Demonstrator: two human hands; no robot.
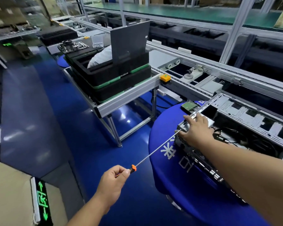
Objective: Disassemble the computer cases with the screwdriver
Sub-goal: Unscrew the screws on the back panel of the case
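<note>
Gripping screwdriver (155, 152) handle w/ my left hand (112, 181), fingers curled round it, tip at corner of computer case (232, 132). Right hand (196, 128) flat on case top, fingers relaxed. Case sits on blue-covered tabletop (175, 173).

A factory assembly hall: long aluminium-framed conveyor lines (194, 62), stacked black trays (114, 79), a glossy blue floor (72, 128) and a green exit sign (42, 199).
</note>
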